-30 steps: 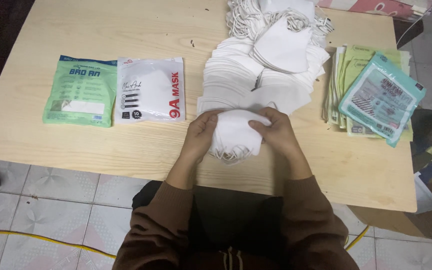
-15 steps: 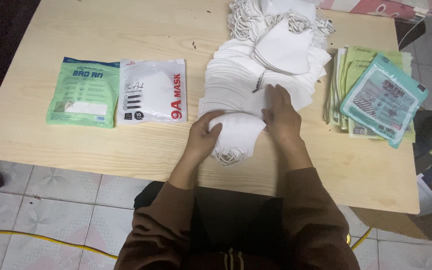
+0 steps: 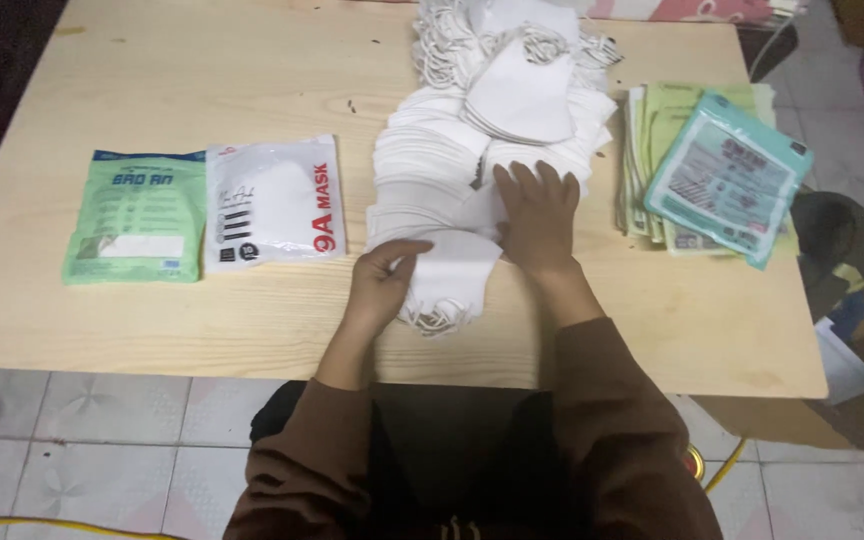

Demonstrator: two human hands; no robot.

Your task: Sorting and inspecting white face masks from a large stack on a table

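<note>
- Left hand (image 3: 384, 275) at the near middle of the desk (image 3: 152, 90), fingers (image 3: 407, 250) curled onto the left edge of a small stack of white masks (image 3: 452, 270), grasping it.
- Right hand (image 3: 537, 215) laid flat, fingers spread and released, pressing down on the far right part of that same stack and on the pile behind it.
- Small stack of white masks close to the near edge of the desk, between the two hands, ear loops hanging out at its near side.
- Large pile of white masks (image 3: 422, 170) just beyond, touching the small stack, fanned in overlapping rows toward the far edge.
- Single folded mask (image 3: 522, 100) lying on top of the pile at the far side, tangled ear loops (image 3: 442, 45) heaped around it.
- White mask packet (image 3: 272, 200) with red and black print well to the left of the hands, flat on the desk.
- Green mask packet (image 3: 134, 230) just beside it, farther left, edges touching or nearly so.
- Stack of pale green packets (image 3: 657, 130) on the right side of the desk, a teal-edged packet (image 3: 727, 180) lying tilted on top.
- Brown sleeves (image 3: 602, 400) reaching in from the near edge.
- Tiled floor (image 3: 102, 420) below the near edge, yellow cable (image 3: 12, 522) running across it at near left.
</note>
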